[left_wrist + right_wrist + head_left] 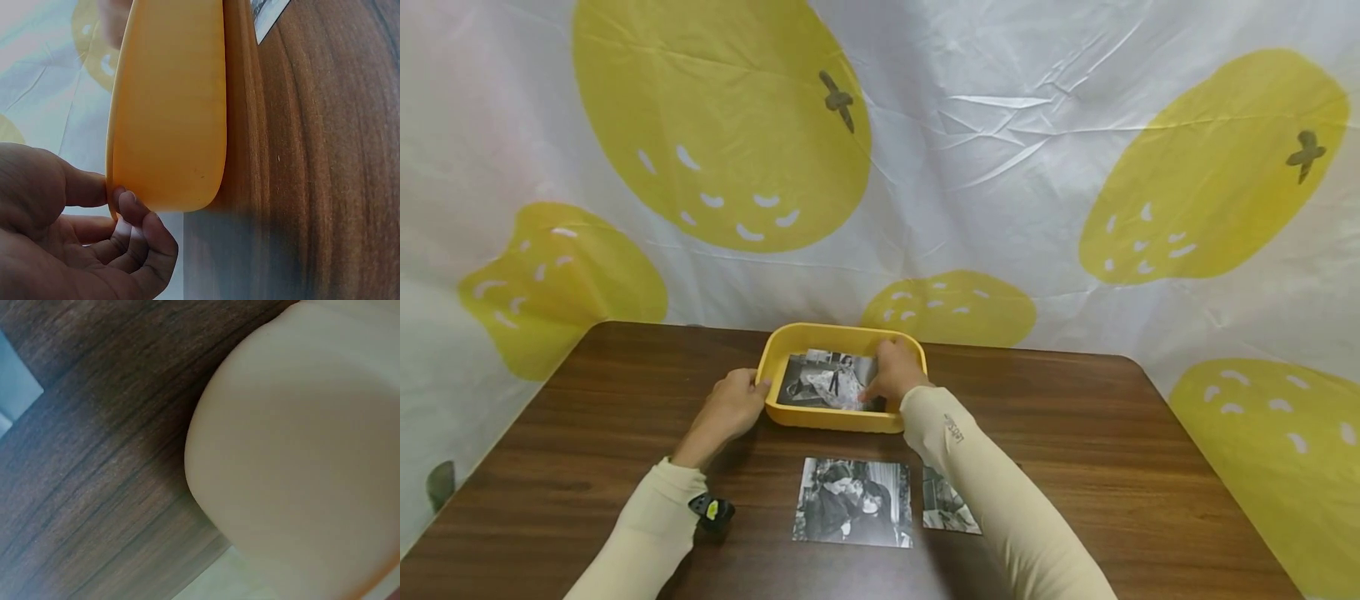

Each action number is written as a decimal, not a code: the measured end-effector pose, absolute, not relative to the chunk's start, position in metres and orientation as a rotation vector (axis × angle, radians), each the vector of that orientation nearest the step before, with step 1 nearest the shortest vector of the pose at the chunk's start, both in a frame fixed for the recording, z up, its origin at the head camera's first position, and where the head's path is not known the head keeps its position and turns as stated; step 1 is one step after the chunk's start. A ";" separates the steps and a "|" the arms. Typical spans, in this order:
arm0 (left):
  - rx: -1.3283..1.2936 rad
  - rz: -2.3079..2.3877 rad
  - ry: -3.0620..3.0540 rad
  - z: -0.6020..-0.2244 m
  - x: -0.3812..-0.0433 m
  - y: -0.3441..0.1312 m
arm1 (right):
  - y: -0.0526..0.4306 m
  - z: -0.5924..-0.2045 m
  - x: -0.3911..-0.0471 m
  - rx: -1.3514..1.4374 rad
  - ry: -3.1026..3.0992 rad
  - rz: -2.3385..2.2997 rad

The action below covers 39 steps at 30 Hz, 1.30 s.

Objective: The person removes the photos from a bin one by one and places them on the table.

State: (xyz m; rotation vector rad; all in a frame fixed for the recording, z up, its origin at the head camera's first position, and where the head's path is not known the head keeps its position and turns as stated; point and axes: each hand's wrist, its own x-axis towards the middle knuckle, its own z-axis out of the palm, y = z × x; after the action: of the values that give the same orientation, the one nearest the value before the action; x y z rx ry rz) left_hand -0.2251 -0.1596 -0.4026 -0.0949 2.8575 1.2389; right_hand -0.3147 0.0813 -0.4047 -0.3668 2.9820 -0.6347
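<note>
A yellow tray (835,419) with rounded corners sits near the back edge of the table. Inside it lie several black-and-white photos; the top photo (831,383) shows a figure in a full pale dress. My left hand (733,404) pinches the tray's left rim, thumb (87,189) on one side and curled fingers on the other. Over the tray's right wall reaches my right hand (897,371), its thumb lying on the right part of the top photo. Its other fingertips are hidden, and I cannot tell if they hold a photo.
In front of the tray lies a square photo (853,504) of people close together. Another photo (947,500) beside it is partly covered by my right sleeve (992,492). A white curtain (985,208) with yellow fruit prints hangs behind the brown wooden table (1075,433).
</note>
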 end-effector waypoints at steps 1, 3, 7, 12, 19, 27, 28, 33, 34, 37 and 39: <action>-0.095 1.237 2.860 -0.403 -0.225 -0.159 | 0.081 -0.404 -0.315 -0.366 2.992 -0.636; -0.094 1.243 2.857 -0.403 -0.225 -0.159 | 0.082 -0.403 -0.316 -0.377 3.013 -0.645; -0.066 1.244 2.882 -0.403 -0.224 -0.159 | 0.082 -0.398 -0.317 -0.437 3.045 -0.674; -0.062 1.246 2.887 -0.404 -0.224 -0.160 | 0.084 -0.390 -0.316 -0.466 3.038 -0.793; -0.079 1.244 2.870 -0.404 -0.224 -0.160 | 0.087 -0.382 -0.313 -0.419 2.952 -0.919; -0.084 1.269 2.860 -0.403 -0.223 -0.157 | 0.096 -0.373 -0.307 -0.456 2.869 -1.116; -0.087 1.274 2.854 -0.403 -0.223 -0.157 | 0.097 -0.372 -0.307 -0.451 2.844 -1.152; -0.090 1.253 2.849 -0.403 -0.223 -0.158 | 0.107 -0.368 -0.306 -0.429 2.724 -1.315; -0.090 1.245 2.851 -0.404 -0.223 -0.158 | 0.109 -0.367 -0.306 -0.426 2.716 -1.334; -0.092 1.239 2.846 -0.404 -0.222 -0.159 | 0.118 -0.365 -0.305 -0.401 2.682 -1.394; -0.097 1.242 2.843 -0.405 -0.222 -0.158 | 0.124 -0.362 -0.303 -0.393 2.665 -1.431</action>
State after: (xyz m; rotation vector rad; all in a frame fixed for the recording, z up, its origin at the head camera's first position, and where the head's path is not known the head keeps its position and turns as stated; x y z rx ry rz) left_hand -0.2219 -0.1585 -0.4046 -0.0971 2.8432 1.2420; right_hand -0.3031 0.1244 -0.3619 -0.3927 2.6653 -1.4306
